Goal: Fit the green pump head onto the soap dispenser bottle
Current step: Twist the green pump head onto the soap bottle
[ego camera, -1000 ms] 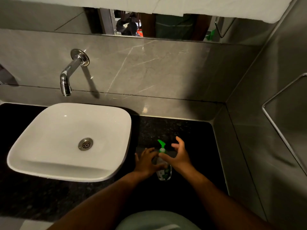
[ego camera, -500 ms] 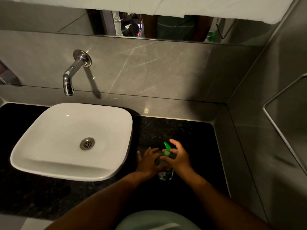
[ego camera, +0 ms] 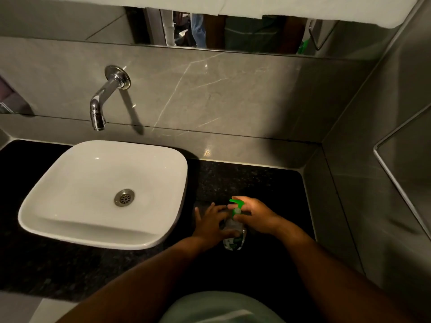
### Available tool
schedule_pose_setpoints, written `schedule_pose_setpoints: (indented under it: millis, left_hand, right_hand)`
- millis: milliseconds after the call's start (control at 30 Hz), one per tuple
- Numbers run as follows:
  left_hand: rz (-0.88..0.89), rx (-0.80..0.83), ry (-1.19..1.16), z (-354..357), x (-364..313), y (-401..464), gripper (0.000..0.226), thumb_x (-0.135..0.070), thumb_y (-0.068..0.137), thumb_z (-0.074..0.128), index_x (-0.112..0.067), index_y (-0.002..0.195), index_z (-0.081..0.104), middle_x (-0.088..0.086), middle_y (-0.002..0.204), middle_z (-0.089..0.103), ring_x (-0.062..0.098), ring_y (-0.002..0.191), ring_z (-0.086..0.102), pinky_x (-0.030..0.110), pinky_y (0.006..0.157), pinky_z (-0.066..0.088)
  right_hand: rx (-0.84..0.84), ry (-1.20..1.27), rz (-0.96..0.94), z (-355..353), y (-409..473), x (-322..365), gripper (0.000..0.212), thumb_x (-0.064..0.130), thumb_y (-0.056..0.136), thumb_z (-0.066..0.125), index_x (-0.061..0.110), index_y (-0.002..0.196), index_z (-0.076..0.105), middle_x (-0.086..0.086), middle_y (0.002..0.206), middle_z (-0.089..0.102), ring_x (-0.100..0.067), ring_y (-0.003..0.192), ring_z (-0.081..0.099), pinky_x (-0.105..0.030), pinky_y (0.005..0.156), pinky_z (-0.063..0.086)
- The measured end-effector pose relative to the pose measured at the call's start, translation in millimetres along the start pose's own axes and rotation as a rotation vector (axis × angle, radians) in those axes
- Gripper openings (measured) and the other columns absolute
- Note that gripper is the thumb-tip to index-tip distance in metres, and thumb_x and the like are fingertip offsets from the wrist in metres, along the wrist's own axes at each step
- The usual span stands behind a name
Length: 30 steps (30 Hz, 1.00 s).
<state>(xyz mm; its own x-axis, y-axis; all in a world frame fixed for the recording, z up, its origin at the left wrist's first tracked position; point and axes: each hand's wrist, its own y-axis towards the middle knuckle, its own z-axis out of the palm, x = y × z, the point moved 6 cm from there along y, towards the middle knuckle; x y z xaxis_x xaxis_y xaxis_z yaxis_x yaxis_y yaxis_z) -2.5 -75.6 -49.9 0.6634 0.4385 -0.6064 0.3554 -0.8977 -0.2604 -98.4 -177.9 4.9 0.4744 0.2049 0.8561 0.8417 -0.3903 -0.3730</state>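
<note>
A clear soap dispenser bottle (ego camera: 234,241) with a green label stands upright on the black counter (ego camera: 251,183), right of the sink. The green pump head (ego camera: 236,203) sits on top of its neck, nozzle pointing up and left. My left hand (ego camera: 211,223) wraps the bottle's body from the left, thumb across its front. My right hand (ego camera: 256,214) pinches the pump's collar from the right, its other fingers spread. The bottle's neck is hidden behind my fingers.
A white square basin (ego camera: 105,194) with a metal drain sits left of the bottle. A chrome spout (ego camera: 100,106) juts from the grey marble wall above it. A grey side wall (ego camera: 373,171) closes in on the right. A mirror (ego camera: 233,31) runs along the top.
My right hand has closed in on the pump collar, its fingers curling from spread wide to a pinch. The nozzle has turned slightly. My left hand stays on the bottle.
</note>
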Motion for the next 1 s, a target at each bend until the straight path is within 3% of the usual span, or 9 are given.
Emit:
schedule_pose_setpoints:
  millis: [67,167,333,400,533,700,833,933,1000]
  left_hand:
    - [-0.021,-0.008,-0.001,0,0,1,0.071,-0.068,0.068,0.064,-0.039,0.131,0.050,-0.011,0.150,0.031,0.017,0.145,0.004,0.060,0.104,-0.020]
    - [-0.051,-0.024,0.021,1,2,4,0.069,-0.069,0.066,0.064,-0.036,0.126,0.055,-0.009,0.150,0.032,0.017,0.145,0.006,0.060,0.106,-0.018]
    - [-0.055,-0.039,0.010,0,9,2,0.069,-0.073,0.065,0.062,-0.037,0.123,0.056,-0.010,0.148,0.035,0.016,0.144,0.006,0.058,0.105,-0.020]
    - [-0.055,-0.039,0.015,-1,8,1,0.070,-0.073,0.065,0.061,-0.037,0.124,0.055,-0.010,0.148,0.035,0.016,0.144,0.006,0.058,0.105,-0.020]
    - [-0.025,-0.030,0.033,-1,1,0,0.074,-0.075,0.065,0.058,-0.040,0.130,0.050,-0.010,0.148,0.035,0.016,0.144,0.007,0.058,0.104,-0.022]
    - [0.020,-0.024,0.033,-2,1,-3,0.080,-0.077,0.064,0.056,-0.043,0.135,0.042,-0.012,0.148,0.034,0.017,0.144,0.005,0.055,0.102,-0.026]
    - [0.022,-0.012,0.035,-2,0,-3,0.078,-0.076,0.064,0.055,-0.042,0.134,0.044,-0.011,0.148,0.034,0.017,0.144,0.005,0.056,0.102,-0.026]
    - [0.021,-0.022,0.057,-2,-2,-4,0.073,-0.074,0.064,0.059,-0.040,0.129,0.051,-0.010,0.147,0.036,0.018,0.144,0.007,0.058,0.102,-0.024]
    - [0.003,-0.034,0.056,-1,-1,-4,0.072,-0.073,0.065,0.060,-0.038,0.127,0.054,-0.009,0.147,0.036,0.017,0.144,0.007,0.058,0.103,-0.022]
  right_hand:
    - [-0.024,0.025,0.028,4,-2,-3,0.073,0.007,0.085,0.065,0.013,0.145,0.025,-0.007,0.141,0.047,-0.016,0.128,0.044,-0.026,0.104,0.040]
    - [-0.147,0.114,0.048,5,-7,-11,0.079,0.007,0.085,0.064,0.017,0.148,0.018,0.000,0.140,0.041,-0.011,0.132,0.034,-0.019,0.104,0.032]
    - [-0.391,0.192,0.032,-12,-22,-23,0.074,0.004,0.083,0.066,0.011,0.145,0.027,-0.014,0.131,0.058,-0.023,0.124,0.051,-0.041,0.110,0.037]
    - [-0.349,0.176,0.010,-7,-23,-21,0.078,0.008,0.078,0.073,0.011,0.143,0.030,-0.009,0.120,0.065,-0.016,0.115,0.058,-0.036,0.107,0.040]
    - [-0.299,0.208,0.005,3,-19,-14,0.073,0.011,0.079,0.073,0.015,0.141,0.035,0.004,0.099,0.068,0.006,0.094,0.061,-0.006,0.082,0.045]
    - [-0.117,0.244,0.016,6,-17,-4,0.066,0.013,0.086,0.065,0.020,0.143,0.032,-0.012,0.125,0.064,-0.016,0.121,0.055,-0.038,0.105,0.044]
    - [-0.093,0.176,-0.022,2,-19,-1,0.067,0.006,0.084,0.066,0.017,0.142,0.034,-0.012,0.117,0.066,-0.011,0.109,0.062,-0.028,0.101,0.046]
    - [-0.245,0.046,-0.043,-3,-21,-2,0.079,0.011,0.069,0.081,0.011,0.136,0.041,-0.003,0.091,0.063,-0.006,0.085,0.059,-0.015,0.087,0.043]
    - [-0.361,0.027,-0.045,-2,-26,-2,0.083,0.015,0.063,0.085,0.013,0.134,0.042,-0.004,0.094,0.057,-0.011,0.087,0.055,-0.019,0.082,0.043]
